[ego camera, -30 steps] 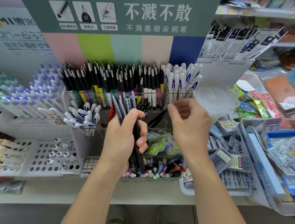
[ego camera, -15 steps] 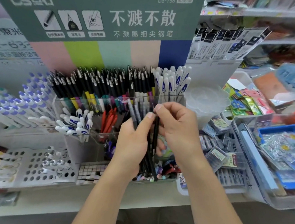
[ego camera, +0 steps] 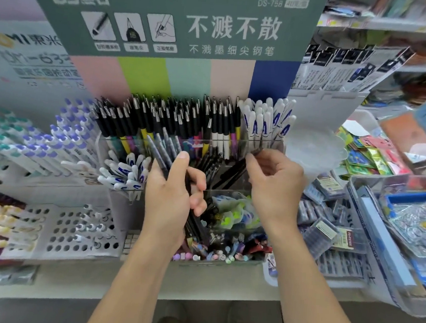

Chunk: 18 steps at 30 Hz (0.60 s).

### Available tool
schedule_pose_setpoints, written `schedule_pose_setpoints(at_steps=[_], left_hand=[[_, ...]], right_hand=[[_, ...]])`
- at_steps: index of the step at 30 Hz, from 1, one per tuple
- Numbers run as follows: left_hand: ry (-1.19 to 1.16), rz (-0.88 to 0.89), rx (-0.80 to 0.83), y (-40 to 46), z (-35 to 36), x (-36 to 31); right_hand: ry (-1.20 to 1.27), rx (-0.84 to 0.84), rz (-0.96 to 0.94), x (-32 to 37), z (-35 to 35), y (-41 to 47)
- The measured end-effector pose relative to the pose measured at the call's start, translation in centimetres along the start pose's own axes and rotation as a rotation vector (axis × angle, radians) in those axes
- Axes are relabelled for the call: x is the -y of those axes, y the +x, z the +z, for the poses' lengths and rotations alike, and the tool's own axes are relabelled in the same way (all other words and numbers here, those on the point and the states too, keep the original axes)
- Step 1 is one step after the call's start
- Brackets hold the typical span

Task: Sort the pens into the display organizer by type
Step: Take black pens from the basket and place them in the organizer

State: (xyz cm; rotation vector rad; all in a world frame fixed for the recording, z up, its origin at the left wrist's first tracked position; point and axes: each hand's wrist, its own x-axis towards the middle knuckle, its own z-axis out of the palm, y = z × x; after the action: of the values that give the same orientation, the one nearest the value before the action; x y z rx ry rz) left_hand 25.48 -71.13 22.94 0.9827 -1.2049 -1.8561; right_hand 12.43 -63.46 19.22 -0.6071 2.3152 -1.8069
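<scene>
**At the clear organizer: hands working between tiers**

Against the front wall of the display organizer (ego camera: 227, 263), we are gripping a bundle of dark pens (ego camera: 195, 211) in our left hand (ego camera: 171, 196). Our right hand (ego camera: 273, 186) is pinching one black pen (ego camera: 234, 172) over the middle tier, below the rear row of black-capped pens (ego camera: 174, 117). Little room is showing between the hands.

A stationery shop: beyond the fingers, a printed brand sign (ego camera: 177, 23) tops a clear rack (ego camera: 187, 144) crammed with pens; packaged goods (ego camera: 333, 237) fill shelves alongside.
</scene>
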Motion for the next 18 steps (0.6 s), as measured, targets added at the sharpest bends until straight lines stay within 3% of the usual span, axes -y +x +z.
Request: schedule_pose_setpoints(at_steps=[8,13,17,18], left_hand=[[0.032,-0.037,0.130,-0.3,-0.8,0.6],[0.044,-0.095,0.163,-0.5,-0.5,0.9],[0.111,-0.136,0.251,-0.6,0.6,1.1],[0.133,-0.149,0.280,-0.7,0.9,1.2]], right_hand=[[-0.280,0.042,-0.029,-1.1,2.1,0.1],[-0.054,-0.042,0.009,1.5,0.2,-0.5],[0.215,0.515,0.230,3.8,-1.5,-1.3],[0.322,0.590,0.311,3.8,-1.6,-1.5]])
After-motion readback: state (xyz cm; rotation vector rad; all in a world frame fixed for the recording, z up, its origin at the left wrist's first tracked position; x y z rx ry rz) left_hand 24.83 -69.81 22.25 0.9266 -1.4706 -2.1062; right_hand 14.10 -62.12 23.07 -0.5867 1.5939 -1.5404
